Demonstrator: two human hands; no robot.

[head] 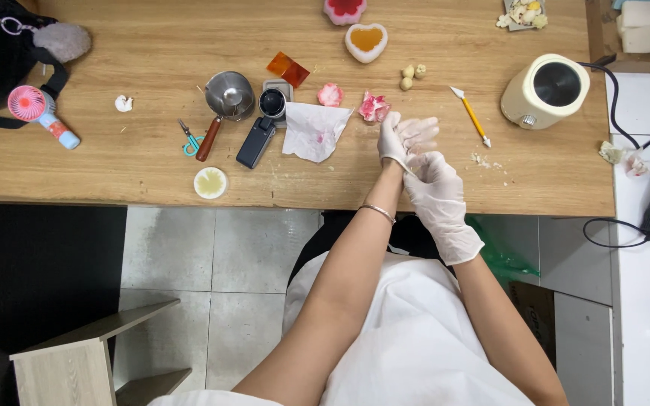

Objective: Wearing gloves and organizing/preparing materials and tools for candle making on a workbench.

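Note:
Both hands meet over the front edge of the wooden table (144, 165). My left hand (408, 137) is raised with fingers together and straight, wearing a white glove that ends at the wrist; a thin bangle sits lower on that forearm. My right hand (436, 197), fully in a white glove, pinches the cuff of the left glove (394, 159) at the wrist. A pink crumpled lump (374, 107) lies just beyond the left fingertips. A white tissue (314, 129) with a pink stain lies to the left.
On the table: a yellow craft knife (472, 117), a cream electric pot (545, 90) with a black cable, a heart-shaped mould (366, 41), a small metal pan (228, 95), scissors (189, 141), a black device (256, 142), a pink hand fan (37, 109). A wooden stool (77, 361) stands lower left.

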